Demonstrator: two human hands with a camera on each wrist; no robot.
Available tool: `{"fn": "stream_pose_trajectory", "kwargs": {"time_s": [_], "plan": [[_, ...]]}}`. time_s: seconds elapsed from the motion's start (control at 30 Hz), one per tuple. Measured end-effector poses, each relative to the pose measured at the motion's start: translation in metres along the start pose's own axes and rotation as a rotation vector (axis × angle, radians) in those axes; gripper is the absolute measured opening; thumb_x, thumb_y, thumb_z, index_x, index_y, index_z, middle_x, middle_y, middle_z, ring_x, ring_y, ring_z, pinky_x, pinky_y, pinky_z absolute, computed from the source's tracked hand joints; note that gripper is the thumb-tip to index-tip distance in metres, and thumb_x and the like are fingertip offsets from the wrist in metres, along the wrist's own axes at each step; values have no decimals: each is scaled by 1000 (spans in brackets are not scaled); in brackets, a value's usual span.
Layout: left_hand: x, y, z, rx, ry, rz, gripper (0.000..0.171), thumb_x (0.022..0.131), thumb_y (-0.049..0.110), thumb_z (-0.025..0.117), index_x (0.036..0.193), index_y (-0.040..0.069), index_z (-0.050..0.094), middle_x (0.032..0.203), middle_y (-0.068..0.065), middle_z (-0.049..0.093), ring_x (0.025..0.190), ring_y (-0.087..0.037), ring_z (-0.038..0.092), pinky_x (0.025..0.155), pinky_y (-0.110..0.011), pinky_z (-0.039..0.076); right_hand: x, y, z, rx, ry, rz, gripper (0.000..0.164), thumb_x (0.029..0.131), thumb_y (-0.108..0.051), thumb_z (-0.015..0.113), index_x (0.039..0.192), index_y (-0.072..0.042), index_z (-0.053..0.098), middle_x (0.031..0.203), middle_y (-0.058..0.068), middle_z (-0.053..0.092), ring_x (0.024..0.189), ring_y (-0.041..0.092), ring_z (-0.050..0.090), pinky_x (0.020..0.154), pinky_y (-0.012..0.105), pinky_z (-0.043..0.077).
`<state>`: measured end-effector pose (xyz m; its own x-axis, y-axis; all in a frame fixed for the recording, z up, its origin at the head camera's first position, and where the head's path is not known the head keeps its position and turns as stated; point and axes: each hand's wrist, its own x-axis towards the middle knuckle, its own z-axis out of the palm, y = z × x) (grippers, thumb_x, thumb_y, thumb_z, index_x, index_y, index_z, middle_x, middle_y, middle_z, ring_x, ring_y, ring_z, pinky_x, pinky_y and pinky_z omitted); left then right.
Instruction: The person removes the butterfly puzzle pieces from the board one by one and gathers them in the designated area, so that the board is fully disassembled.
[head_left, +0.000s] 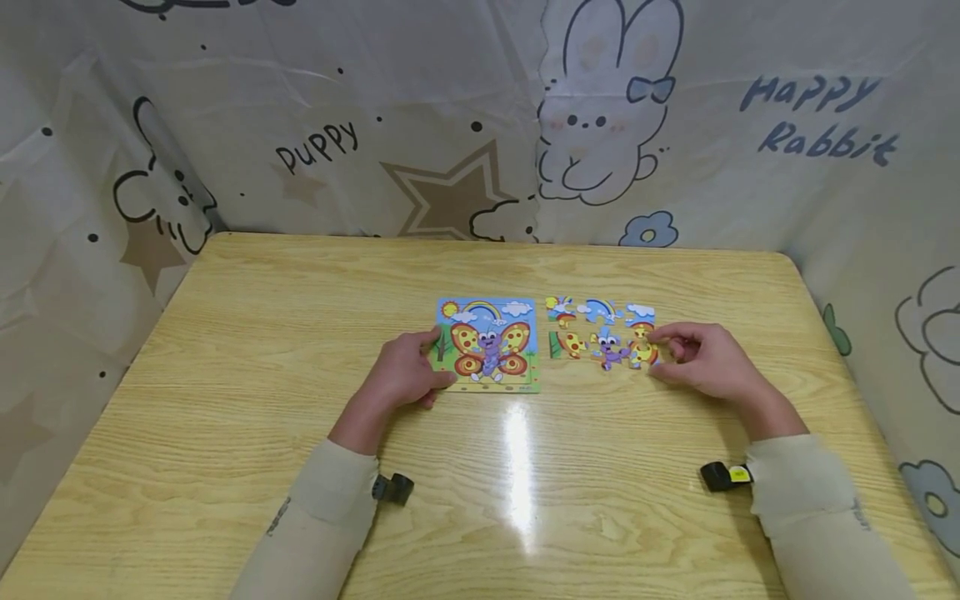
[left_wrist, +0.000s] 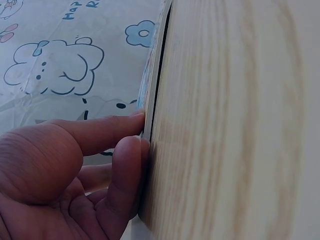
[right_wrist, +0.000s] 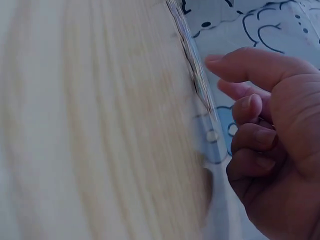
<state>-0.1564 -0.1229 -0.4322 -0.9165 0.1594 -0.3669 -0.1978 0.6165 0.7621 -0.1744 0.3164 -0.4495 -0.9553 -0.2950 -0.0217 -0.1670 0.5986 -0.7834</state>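
A square butterfly puzzle board lies on the table, with a sun and a rainbow printed at its top. My left hand holds its left edge, the thumb over the front corner; in the left wrist view the left hand has its fingertips at the board's thin edge. Right of the board, several loose puzzle pieces lie in two rows. Over the right end of the lower row, my right hand has thumb and index finger spread beside a yellow-and-red wing piece. In the right wrist view, no piece shows between the right hand's fingers.
The wooden table extends around the puzzle, with a light reflection in front of the board. A printed cloth with rabbits and stars hangs behind and at both sides. Small black cameras sit at the wrists.
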Motion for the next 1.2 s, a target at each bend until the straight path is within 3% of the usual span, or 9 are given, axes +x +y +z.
{"fn": "stream_pose_trajectory", "kwargs": {"time_s": [0.13,0.23,0.4,0.83,1.2], "plan": [[-1,1,-1,-10,-1,-1,83,88,15,79,157,9,33,58,-12,59,43,-22,59,50,-34,53,-4,-36,8,4,52,-61,34,81,2,81,112,5,69,71,14,47,59,13,38,52,26,34],[-1,2,-1,-8,1,-6,84,87,16,80,157,9,33,60,-11,59,44,-23,60,52,-35,53,-2,-50,17,17,65,-100,32,80,7,80,111,7,69,70,16,45,58,13,37,52,25,33],[-1,2,-1,9,-4,3,87,86,14,81,157,8,32,62,-11,60,45,-23,61,54,-35,53,10,-41,33,30,47,-138,30,81,-1,83,108,0,71,71,9,47,57,12,36,50,25,33],[0,0,-3,18,-35,16,91,84,10,80,158,8,27,61,-10,61,46,-22,62,53,-33,53,33,-83,76,73,-36,-244,29,80,-9,84,107,-3,73,69,3,46,57,16,38,57,29,36],[1,-2,-6,40,-73,48,99,80,12,84,159,8,25,65,-9,60,49,-22,62,56,-33,51,55,-105,109,93,-101,-298,36,78,-8,85,112,-4,73,65,2,46,57,13,37,61,31,38]]}}
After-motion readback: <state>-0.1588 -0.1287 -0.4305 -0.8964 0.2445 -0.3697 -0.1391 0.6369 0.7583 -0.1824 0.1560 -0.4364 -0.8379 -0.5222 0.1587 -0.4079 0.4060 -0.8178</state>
